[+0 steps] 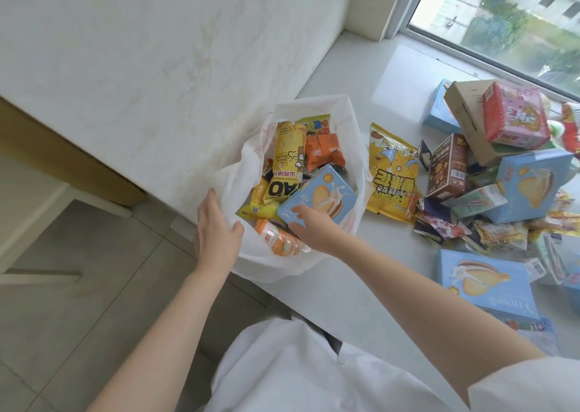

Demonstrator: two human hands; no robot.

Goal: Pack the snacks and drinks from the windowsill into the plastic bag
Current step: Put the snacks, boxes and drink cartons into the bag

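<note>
**A:** Head view here, looking down at the windowsill (361, 302). White plastic bag (270, 264) sits at its front edge, mouth wide open, already pretty stuffed: a tall yellow snack pack (287, 164), orange packets (324, 153), an orange drink bottle (279, 239) lying on its side near the front.

**B:** What are the hands doing?

**A:** Left hand (216, 229) is on the bag's left rim, fingers fairly straight along the outside and thumb hooked over the edge, so it's pinching the plastic. Right hand (314, 226) reaches into the mouth and holds the near corner of a light blue biscuit box (320, 196), which is tilted on top of the other stuff inside. Fingers are under the box, so how they lie, can't tell.

**B:** Much left outside?

**A:** Yep. A yellow popcorn bag (392, 173) lies just beside the bag, then a heap toward the window corner: a brown box (447, 168), more blue boxes, a pink box (514, 116) on a cardboard one, loose wrappers. Another blue box (483, 283) lies nearer the front edge.
</note>
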